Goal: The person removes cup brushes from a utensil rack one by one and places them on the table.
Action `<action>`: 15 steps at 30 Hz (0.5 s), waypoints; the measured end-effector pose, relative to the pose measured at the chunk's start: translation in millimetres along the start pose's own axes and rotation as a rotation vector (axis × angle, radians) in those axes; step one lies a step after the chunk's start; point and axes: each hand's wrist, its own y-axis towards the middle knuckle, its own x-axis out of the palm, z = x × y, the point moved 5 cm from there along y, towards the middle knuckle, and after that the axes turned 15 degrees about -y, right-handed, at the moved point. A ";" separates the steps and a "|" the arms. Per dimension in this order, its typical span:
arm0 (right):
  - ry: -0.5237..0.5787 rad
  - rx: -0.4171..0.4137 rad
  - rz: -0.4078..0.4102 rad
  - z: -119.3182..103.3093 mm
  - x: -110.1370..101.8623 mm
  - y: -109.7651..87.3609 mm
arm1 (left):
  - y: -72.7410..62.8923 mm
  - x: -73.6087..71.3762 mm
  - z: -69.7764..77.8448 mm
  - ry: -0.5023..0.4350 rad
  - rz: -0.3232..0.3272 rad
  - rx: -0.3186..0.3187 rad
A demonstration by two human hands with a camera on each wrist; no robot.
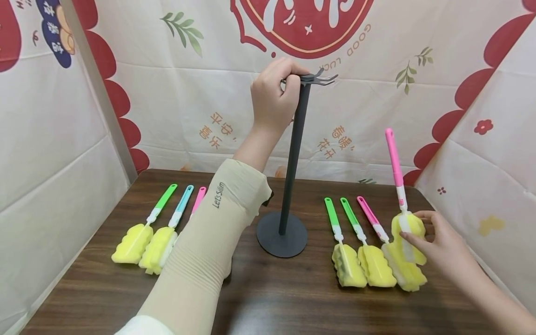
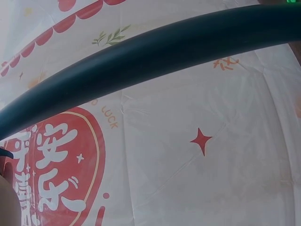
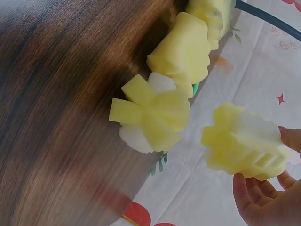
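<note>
A dark grey stand (image 1: pixel 291 172) with a round base stands upright on the table. My left hand (image 1: pixel 274 95) grips its top, beside the thin hooks (image 1: pixel 325 80) that stick out to the right. In the left wrist view the pole (image 2: pixel 150 56) crosses above the hand. My right hand (image 1: pixel 445 244) pinches the yellow-and-white sponge head of a cup brush (image 1: pixel 393 160), its pink handle pointing up. That sponge head (image 3: pixel 244 143) is held between thumb and fingers in the right wrist view. Below it lies another pink-handled brush (image 1: pixel 370 214), beside two green-handled brushes (image 1: pixel 332 216).
On the table's left side lie a green-handled brush (image 1: pixel 134 242), a blue-handled brush (image 1: pixel 182 204) and a pink-handled brush (image 1: pixel 198 199), the last mostly hidden by my left sleeve (image 1: pixel 201 251). A printed cloth (image 1: pixel 201 93) hangs around the brown wooden table (image 1: pixel 284 298).
</note>
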 end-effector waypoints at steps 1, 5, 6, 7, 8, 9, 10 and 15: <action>0.001 -0.001 0.001 1.7 -0.3 -0.2 | 0.1 0.4 0.0 -0.001 0.000 0.000; -0.011 0.008 -0.002 8.4 -1.6 -0.8 | 0.3 1.3 -0.1 -0.004 0.001 -0.005; -0.018 0.013 -0.006 10.1 -1.8 -1.1 | 0.4 1.4 0.0 -0.003 0.003 -0.005; -0.029 0.016 -0.008 11.4 -2.8 -1.2 | 0.4 1.3 0.0 -0.002 0.005 -0.005; -0.038 0.021 -0.014 12.8 -3.3 -1.5 | 0.4 1.4 -0.1 -0.001 0.007 -0.005; -0.048 0.026 -0.020 14.0 -3.8 -1.9 | 0.2 1.5 -0.2 -0.001 0.007 -0.004; -0.055 0.030 -0.028 15.4 -4.5 -2.1 | 0.2 1.6 -0.2 -0.001 0.008 -0.004; -0.083 0.042 -0.055 19.9 -7.2 -3.2 | 0.0 2.3 -0.7 0.001 0.007 -0.003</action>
